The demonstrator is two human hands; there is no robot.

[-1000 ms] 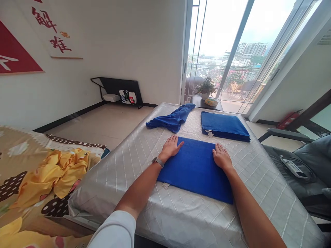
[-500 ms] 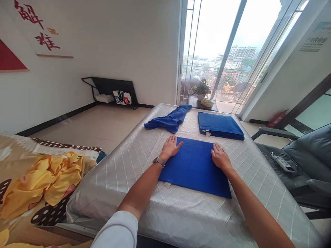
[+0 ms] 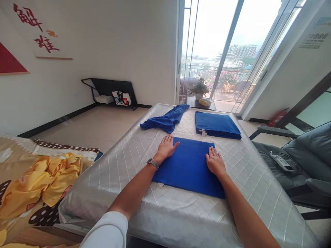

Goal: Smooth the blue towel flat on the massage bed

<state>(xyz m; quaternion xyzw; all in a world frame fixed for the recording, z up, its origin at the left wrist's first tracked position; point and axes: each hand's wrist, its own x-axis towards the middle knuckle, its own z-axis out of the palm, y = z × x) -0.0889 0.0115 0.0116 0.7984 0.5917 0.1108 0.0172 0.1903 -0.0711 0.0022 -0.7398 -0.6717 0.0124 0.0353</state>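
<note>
A blue towel (image 3: 190, 167) lies flat on a silver quilted mattress (image 3: 124, 165), its white tag showing at the near left edge. My left hand (image 3: 166, 148) rests open on the towel's far left corner, thumb spread inward. On the right edge of the same towel, my right hand (image 3: 215, 161) lies flat with its fingers stretched out. Beyond it, a neat stack of blue towels (image 3: 217, 123) sits at the far right of the mattress, white tags at its near left corner. A crumpled blue towel (image 3: 167, 119) lies at the far left.
Yellow cloth (image 3: 49, 179) is bunched on patterned bedding at the left. A dark armchair (image 3: 307, 155) holding a power strip (image 3: 282, 162) stands on the right. Past the mattress are a small table with a potted plant (image 3: 199, 89) and a glass sliding door.
My right hand has slid slightly inward and toward me on the towel. My left hand keeps to the far left corner. The whole view has shifted a little.
</note>
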